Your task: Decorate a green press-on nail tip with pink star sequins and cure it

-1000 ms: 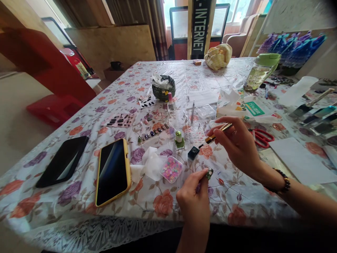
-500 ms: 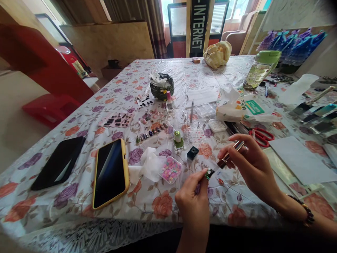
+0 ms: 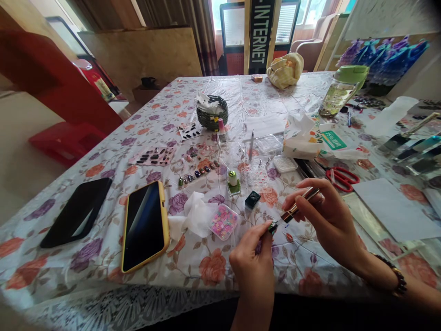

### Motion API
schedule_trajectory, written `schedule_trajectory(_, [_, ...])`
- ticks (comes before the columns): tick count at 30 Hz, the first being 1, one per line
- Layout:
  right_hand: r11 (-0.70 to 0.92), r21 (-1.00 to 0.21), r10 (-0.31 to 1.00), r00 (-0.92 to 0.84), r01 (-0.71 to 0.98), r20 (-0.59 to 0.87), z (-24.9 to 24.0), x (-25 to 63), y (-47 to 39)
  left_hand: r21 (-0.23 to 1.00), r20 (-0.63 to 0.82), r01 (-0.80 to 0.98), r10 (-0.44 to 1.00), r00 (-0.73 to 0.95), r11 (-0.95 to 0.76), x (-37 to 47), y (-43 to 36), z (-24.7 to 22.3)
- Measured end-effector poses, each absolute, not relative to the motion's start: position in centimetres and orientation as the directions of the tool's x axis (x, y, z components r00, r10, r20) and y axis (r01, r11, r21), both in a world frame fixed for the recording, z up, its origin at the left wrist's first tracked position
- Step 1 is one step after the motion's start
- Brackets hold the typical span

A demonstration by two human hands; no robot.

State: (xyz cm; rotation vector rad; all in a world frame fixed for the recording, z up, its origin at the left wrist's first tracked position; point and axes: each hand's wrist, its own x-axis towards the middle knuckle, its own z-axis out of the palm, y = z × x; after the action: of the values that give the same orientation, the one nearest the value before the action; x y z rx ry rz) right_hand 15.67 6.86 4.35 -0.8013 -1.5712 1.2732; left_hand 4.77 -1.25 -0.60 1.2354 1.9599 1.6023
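Observation:
My left hand [image 3: 253, 255] pinches a small dark green false nail [image 3: 272, 227] between thumb and fingertips. Held like a pen in my right hand [image 3: 324, 220] is a nail polish brush [image 3: 292, 210] with a shiny gold-brown handle. Its tip reaches the nail, and the fingers partly hide the handle. Just behind stands a small dark green square bottle [image 3: 252, 200], apparently without a cap. To the left lies a clear box of pink and multicoloured flower sequins [image 3: 223, 222] beside a crumpled white tissue [image 3: 196, 214]. A green polish bottle [image 3: 233, 183] stands farther back.
Two phones, one black [image 3: 77, 214] and one in a yellow case [image 3: 144, 227], lie at left. A row of decorated nails [image 3: 199, 174] and a dark basket [image 3: 212, 115] are farther back. Red scissors [image 3: 342, 178], a tissue pack [image 3: 301, 138] and white paper [image 3: 396, 209] are at right.
The brush in my right hand has moved slightly down and left, its tip now at the nail. The nail has tilted a little in my left fingertips.

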Motion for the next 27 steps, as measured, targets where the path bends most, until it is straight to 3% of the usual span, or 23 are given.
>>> schedule_trajectory(16, [0.246,-0.968,0.936,-0.25,-0.044,0.249,4.4,16.8,7.8,0.899,0.292,0.438,0.776,-0.559,-0.022,4.8,-1.3,-0.5])
schedule_trajectory(27, [0.221,-0.971,0.926,-0.294,-0.086,0.237,4.0,16.3,7.4,0.9,0.296,0.435,0.775,-0.559,-0.029,4.7,-1.3,-0.5])
